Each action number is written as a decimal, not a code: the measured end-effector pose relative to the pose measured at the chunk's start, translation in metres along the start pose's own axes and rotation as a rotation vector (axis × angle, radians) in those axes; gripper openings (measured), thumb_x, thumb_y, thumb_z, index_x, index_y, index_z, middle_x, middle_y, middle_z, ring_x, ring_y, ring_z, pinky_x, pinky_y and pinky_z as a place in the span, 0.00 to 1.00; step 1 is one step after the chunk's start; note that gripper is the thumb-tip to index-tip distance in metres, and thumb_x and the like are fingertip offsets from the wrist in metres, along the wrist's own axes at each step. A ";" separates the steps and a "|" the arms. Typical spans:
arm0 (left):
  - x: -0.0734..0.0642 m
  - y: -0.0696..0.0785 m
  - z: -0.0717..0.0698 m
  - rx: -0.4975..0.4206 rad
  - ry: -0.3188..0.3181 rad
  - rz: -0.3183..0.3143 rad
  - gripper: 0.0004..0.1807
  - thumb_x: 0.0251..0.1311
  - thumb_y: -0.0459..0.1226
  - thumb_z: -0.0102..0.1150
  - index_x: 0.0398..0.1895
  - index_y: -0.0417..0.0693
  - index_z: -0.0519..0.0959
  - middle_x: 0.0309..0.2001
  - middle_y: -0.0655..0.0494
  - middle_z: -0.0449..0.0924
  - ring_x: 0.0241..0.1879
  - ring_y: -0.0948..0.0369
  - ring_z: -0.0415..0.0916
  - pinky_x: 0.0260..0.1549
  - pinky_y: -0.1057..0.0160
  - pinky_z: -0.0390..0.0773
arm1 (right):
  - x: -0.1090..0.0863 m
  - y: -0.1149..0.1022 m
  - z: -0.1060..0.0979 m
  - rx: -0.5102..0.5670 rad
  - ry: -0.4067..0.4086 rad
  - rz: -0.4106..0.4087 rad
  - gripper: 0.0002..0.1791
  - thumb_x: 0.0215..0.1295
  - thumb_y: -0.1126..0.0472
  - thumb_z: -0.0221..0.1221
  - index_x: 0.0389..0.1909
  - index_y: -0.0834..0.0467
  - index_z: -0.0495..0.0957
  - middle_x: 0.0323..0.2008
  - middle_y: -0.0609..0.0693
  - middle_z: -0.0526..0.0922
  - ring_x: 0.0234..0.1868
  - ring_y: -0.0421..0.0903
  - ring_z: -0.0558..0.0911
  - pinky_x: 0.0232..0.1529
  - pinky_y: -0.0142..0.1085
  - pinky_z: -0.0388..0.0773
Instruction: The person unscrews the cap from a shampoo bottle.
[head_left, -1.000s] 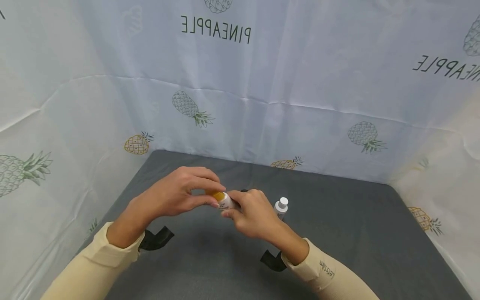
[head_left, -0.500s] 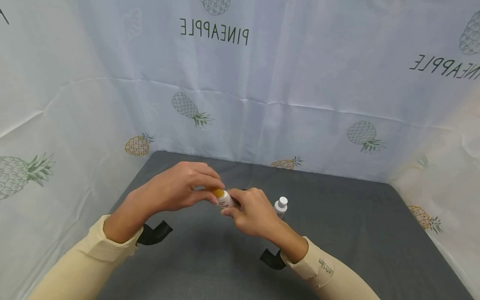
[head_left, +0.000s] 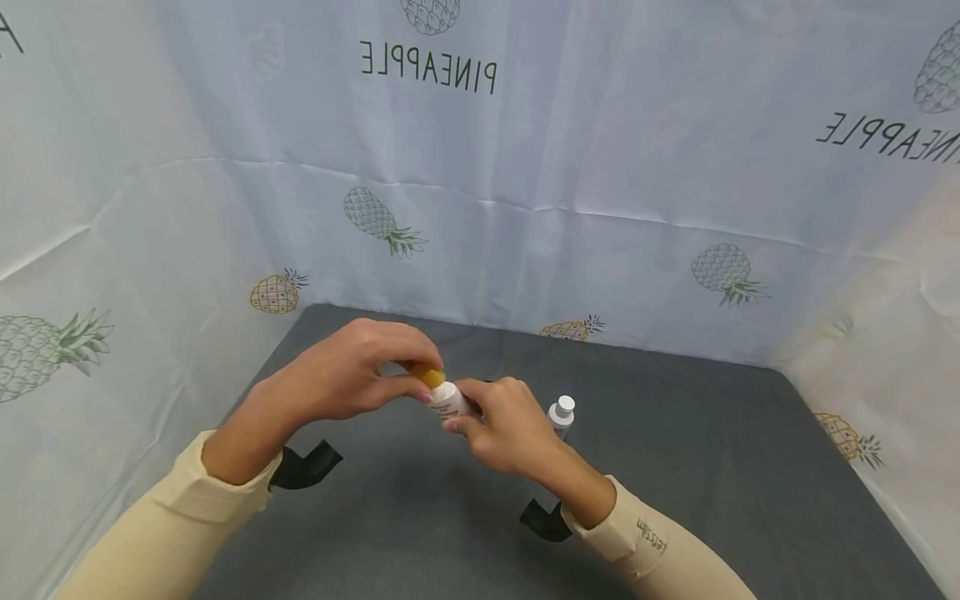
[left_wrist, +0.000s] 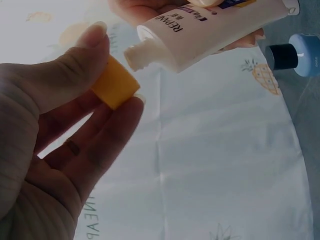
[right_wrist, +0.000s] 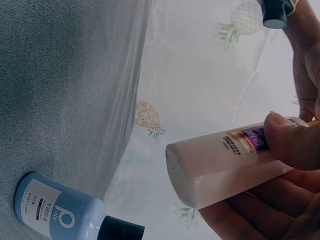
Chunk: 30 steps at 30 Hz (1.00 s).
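My left hand [head_left: 360, 371] pinches a yellow cap [left_wrist: 116, 82] between thumb and fingertips. In the left wrist view the cap is apart from the bare threaded neck of a whitish plastic bottle [left_wrist: 200, 35]. My right hand [head_left: 510, 425] grips this bottle round its body, thumb on top, and holds it tilted above the table with its neck toward the left hand. Printed lettering and a purple and yellow label [right_wrist: 252, 140] show on its side. My right fingers hide part of the bottle.
A blue bottle [right_wrist: 60, 210] with a black cap stands on the grey table [head_left: 675, 467]. Just behind my right hand is a bottle with a white cap [head_left: 561, 414]. A white pineapple-print curtain [head_left: 487, 183] encloses the table at the back and sides.
The left hand has drawn the yellow cap slightly up and left, away from the bottle. My right hand and the bottle stay nearly still.
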<state>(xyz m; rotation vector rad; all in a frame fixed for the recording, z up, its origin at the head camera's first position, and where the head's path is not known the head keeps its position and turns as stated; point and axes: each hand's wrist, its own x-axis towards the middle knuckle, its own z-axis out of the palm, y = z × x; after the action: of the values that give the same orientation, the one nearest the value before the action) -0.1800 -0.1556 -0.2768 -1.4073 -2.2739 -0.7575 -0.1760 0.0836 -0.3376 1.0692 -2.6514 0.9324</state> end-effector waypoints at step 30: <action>-0.028 -0.031 0.011 -0.264 0.248 -0.023 0.21 0.53 0.20 0.71 0.50 0.42 0.88 0.46 0.50 0.86 0.38 0.67 0.82 0.35 0.72 0.82 | 0.005 0.000 0.006 0.038 0.029 0.003 0.07 0.62 0.59 0.73 0.37 0.55 0.85 0.27 0.46 0.89 0.22 0.31 0.75 0.22 0.26 0.70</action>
<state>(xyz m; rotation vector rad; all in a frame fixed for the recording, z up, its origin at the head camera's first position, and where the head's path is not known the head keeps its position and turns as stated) -0.1963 -0.1794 -0.3092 -1.3115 -2.0594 -1.2055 -0.1790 0.0775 -0.3410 1.0522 -2.6232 0.9943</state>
